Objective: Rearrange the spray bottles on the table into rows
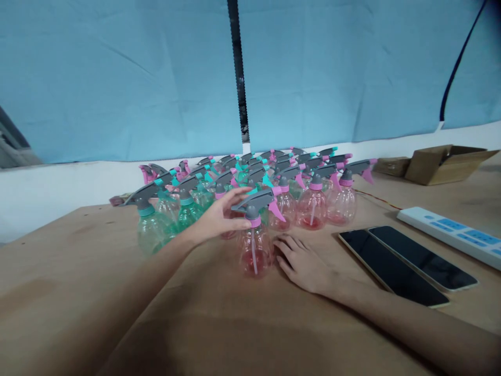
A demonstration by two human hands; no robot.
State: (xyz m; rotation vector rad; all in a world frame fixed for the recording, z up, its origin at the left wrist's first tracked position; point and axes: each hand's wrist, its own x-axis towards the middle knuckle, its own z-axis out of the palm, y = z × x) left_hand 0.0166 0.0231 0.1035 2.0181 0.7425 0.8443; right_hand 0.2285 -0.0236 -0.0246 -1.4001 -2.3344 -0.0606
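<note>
A clear pink spray bottle stands upright on the table, in front of a group of similar bottles. It has a grey sprayer head with a pink nozzle and trigger, and a tube inside. My left hand holds it at the head, thumb at the collar and fingers partly hidden behind the head. Right of its base, my right hand rests on the table with loosely bent fingers and nothing visible in it. Behind stand several pink bottles and green bottles with grey sprayer heads, close together.
Two dark-screened phones lie on the wooden table at the right. Beyond them are a white power strip and an open cardboard box. A blue sheet hangs behind.
</note>
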